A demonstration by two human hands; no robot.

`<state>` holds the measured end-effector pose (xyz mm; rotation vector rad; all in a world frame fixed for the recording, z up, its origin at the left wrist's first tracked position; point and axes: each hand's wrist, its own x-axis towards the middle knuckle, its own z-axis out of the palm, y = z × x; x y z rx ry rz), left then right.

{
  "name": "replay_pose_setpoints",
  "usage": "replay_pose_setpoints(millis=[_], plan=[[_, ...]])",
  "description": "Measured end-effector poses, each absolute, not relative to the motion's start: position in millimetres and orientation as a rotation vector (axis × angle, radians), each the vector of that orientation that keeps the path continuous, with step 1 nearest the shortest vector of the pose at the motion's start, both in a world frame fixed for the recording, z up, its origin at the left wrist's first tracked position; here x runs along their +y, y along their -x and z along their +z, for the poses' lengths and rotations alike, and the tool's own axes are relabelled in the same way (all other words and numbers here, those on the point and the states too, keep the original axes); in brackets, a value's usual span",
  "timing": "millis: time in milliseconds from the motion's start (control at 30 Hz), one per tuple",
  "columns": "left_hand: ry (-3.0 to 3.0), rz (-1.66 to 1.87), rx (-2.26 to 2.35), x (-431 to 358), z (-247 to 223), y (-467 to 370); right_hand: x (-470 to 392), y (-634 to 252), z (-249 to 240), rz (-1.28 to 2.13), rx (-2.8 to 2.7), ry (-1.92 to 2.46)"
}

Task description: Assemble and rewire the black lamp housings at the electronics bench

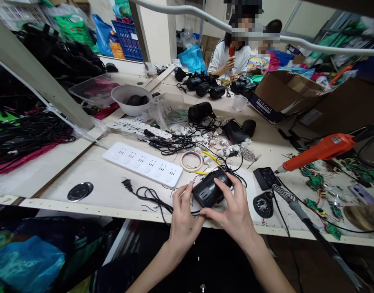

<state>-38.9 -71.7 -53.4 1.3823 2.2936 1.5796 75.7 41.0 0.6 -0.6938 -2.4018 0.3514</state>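
Between my hands a black cylindrical device housing [207, 191] lies on its side near the bench's front edge. My left hand [184, 209] closes on its left end, fingertips against the casing. Across the top and right side lie the fingers of my right hand [236, 199], its thumb at the lower edge. A black cord [153, 197] with a two-pin plug [127, 184] trails leftward from beside the housing. Just behind it are a roll of tape [191, 162] and yellow tubing [210, 156]. The underside of the housing is hidden.
A white power strip [142, 163] lies to the left. On the right are a soldering iron [297, 207], its stand [263, 203], an orange electric screwdriver [321, 152] and green circuit boards [312, 179]. Loose wires and small parts fill the middle. Another person [229, 57] sits opposite, holding a red tool.
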Motion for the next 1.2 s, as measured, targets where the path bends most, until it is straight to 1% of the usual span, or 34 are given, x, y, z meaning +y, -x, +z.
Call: replay_pose_setpoints(millis=[267, 600, 1033, 1200], plan=[[-1.365, 1.565, 2.252, -71, -51, 40, 45, -78, 2, 0.434, -2.430, 0.685], [-1.401, 1.545, 2.282, -71, -50, 40, 51, -78, -2, 0.455, -2.466, 0.645], [-1.440, 1.530, 2.294, -71, -52, 41, 51, -78, -7, 0.355, -2.501, 0.589], [-1.449, 1.445, 2.136, -79, -39, 51, 53, -79, -4, 0.405, -2.539, 0.576]])
